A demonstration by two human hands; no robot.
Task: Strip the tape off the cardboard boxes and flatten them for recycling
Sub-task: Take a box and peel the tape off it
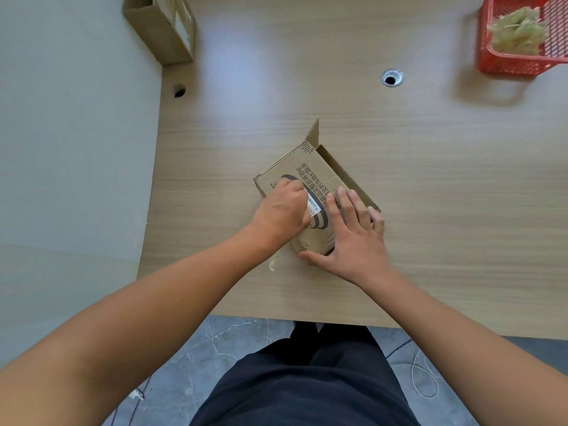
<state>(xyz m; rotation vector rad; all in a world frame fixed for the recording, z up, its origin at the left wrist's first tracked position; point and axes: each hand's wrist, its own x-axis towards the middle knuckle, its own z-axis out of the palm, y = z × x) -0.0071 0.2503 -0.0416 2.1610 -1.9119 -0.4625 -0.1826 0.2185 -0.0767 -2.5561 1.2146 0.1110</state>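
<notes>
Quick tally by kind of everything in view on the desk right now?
Cardboard boxes: 2
Red basket: 1
Tape wad in the basket: 1
Loose tape strip: 1
White label on the near box: 1
Total: 6

Your pale wood-grain table (445, 195) carries one cardboard box (310, 167) near its middle, lying at an angle with its far flaps open, and a strip of clear tape (273, 263) rests on the wood just beside the box's near left corner. At the far right corner you have a red plastic basket (507, 64) holding a pale crumpled wad (516, 32). At the far left edge stands a second cardboard box (166, 32), and a round metal-rimmed cable hole (392, 78) sits between the two
</notes>
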